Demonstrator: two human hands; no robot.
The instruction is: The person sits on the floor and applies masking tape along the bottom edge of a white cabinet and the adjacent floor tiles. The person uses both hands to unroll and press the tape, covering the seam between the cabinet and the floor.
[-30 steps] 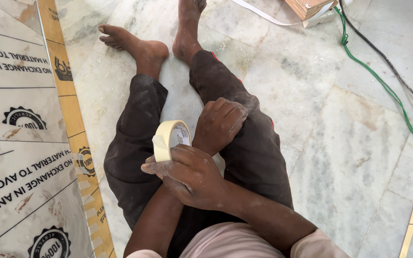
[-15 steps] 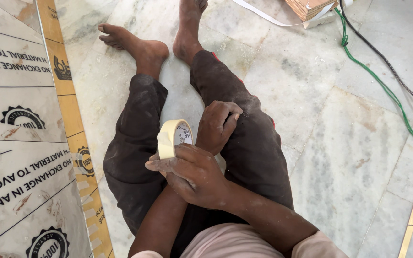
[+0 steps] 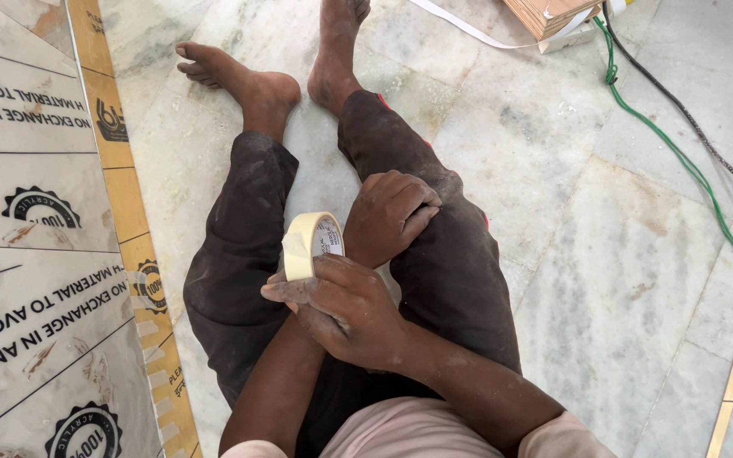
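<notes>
I sit on the marble floor (image 3: 553, 170), printed sheet (image 3: 36, 254) at my left, green cable (image 3: 680, 153) and black cable (image 3: 706, 127) at my right.

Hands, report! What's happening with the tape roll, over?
Right hand gripping tape roll from below. Left hand curled, fingers against the roll's side. Roll on edge above the lap, nothing in the way. Over.

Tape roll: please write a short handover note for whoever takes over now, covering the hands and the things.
Right hand, arm crossed over: grips the cream tape roll from below, on edge above the lap.
Left hand: curled against the roll's far side; whether it pinches the tape end is hidden.
No strip is seen pulled free.
Printed sheet lies on the floor at the person's left, green cable at the right.
</notes>
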